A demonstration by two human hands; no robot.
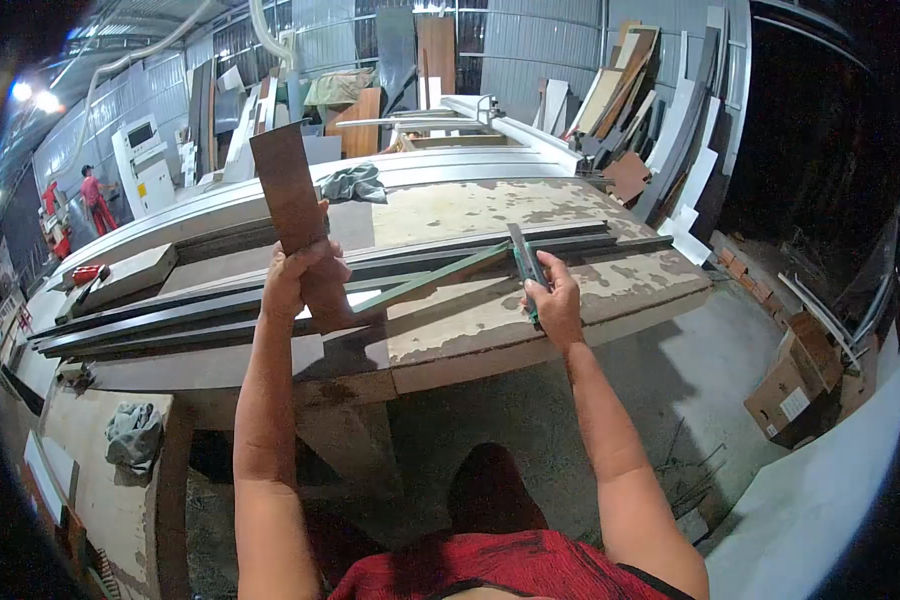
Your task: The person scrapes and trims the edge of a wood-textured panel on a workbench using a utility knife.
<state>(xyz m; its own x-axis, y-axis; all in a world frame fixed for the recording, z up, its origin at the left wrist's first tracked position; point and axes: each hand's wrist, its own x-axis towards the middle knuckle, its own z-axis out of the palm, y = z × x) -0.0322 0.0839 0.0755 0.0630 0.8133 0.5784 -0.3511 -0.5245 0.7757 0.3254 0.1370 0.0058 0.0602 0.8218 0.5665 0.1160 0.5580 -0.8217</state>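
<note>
My left hand (305, 272) is closed round a narrow, dark brown flat board (286, 185), held up and slightly tilted above the worktable (450, 215). In my right hand (558, 300) is a tool with a flat metal blade and a dark green handle (522, 258), its blade pointing up and away from me. Its exact kind is hard to make out. The tool and the board are apart. Between my hands a thin green strip (440, 275) lies slanted across the table, close to several long dark profiles (220, 300).
Grey cloths lie on the table (355, 183) and at the lower left (133, 437). A red object (86, 274) rests on a pale block. Behind stand a sliding panel saw (470, 150) and leaning boards (620, 85). A cardboard box (795, 385) is right; another person (97, 200) stands far left.
</note>
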